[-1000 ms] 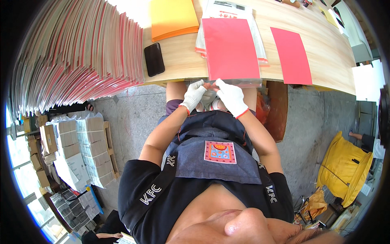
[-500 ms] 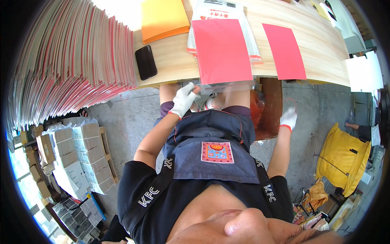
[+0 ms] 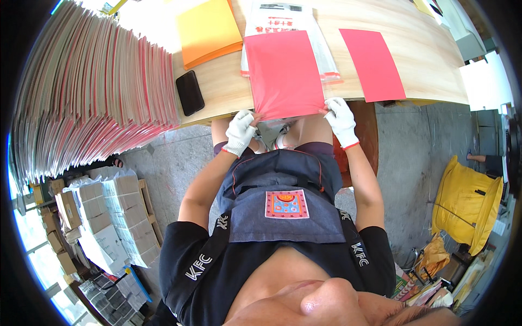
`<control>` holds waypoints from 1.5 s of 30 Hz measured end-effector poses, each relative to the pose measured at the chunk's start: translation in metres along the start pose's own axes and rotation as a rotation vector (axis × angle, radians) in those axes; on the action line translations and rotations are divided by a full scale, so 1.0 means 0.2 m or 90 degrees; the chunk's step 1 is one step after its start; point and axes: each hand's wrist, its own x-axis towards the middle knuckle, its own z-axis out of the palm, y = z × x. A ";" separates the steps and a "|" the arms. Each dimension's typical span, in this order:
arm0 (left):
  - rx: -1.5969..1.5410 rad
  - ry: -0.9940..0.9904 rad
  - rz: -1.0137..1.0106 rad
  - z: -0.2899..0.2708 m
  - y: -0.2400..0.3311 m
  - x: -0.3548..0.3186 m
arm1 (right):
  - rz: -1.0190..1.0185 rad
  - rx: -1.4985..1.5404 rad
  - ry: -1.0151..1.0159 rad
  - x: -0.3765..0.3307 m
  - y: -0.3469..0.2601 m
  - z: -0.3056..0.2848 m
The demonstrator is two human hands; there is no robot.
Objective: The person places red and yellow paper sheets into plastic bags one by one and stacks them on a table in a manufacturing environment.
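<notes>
A red sheet in a clear plastic sleeve (image 3: 285, 70) lies over the near edge of the table. My left hand (image 3: 239, 132), in a white glove with bare fingertips, pinches its near left corner. At the near right corner, my right hand (image 3: 341, 123), gloved the same way, pinches the sleeve. The near edge looks pulled taut and slightly creased between both hands. Under the sleeve lies a white and clear plastic packet (image 3: 321, 49) with red print. A loose red sheet (image 3: 373, 65) lies flat to the right.
A tall row of filled sleeves (image 3: 103, 70) stands at the left. Beside it are a black phone (image 3: 190, 93) and orange sheets (image 3: 209, 30) on the wooden table (image 3: 424, 60). Bundled stacks (image 3: 125, 212) stand on the floor at left, a yellow bag (image 3: 467, 206) at right.
My right hand has come in from the right and taken hold of the sleeve's near right corner. My left hand has closed on the left corner. The view has shifted slightly.
</notes>
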 end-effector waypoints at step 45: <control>-0.138 0.438 -0.123 -2.86 1.43 0.26 | -0.069 -0.127 -0.088 0.33 -0.17 0.20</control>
